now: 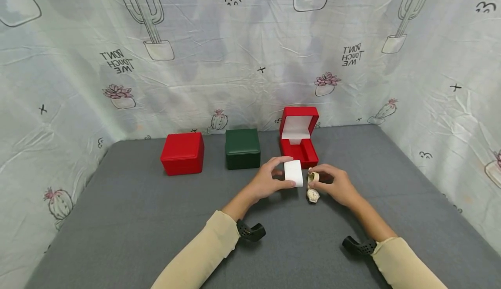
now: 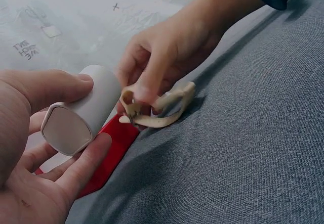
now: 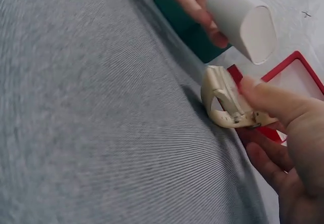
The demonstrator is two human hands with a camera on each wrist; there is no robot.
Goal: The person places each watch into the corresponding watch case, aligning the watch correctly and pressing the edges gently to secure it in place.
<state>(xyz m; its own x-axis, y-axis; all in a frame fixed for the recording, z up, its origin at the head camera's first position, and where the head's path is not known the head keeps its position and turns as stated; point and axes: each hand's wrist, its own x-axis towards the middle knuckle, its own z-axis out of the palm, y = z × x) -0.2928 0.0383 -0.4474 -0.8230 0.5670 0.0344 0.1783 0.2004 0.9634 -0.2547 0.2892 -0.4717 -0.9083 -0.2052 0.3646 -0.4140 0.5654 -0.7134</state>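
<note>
My left hand holds a white watch cushion between thumb and fingers, above the table in front of the open red watch box. In the left wrist view the cushion is a smooth roll with a flat rounded end. My right hand pinches a cream wristwatch by its strap, just right of the cushion and apart from it. The right wrist view shows the strap bent into a loop. The box's lid stands up, with a white lining; its red base has a recess.
A closed green box stands left of the open box, and a closed red box farther left. Grey cloth covers the table. A white curtain with cactus drawings hangs behind and at both sides.
</note>
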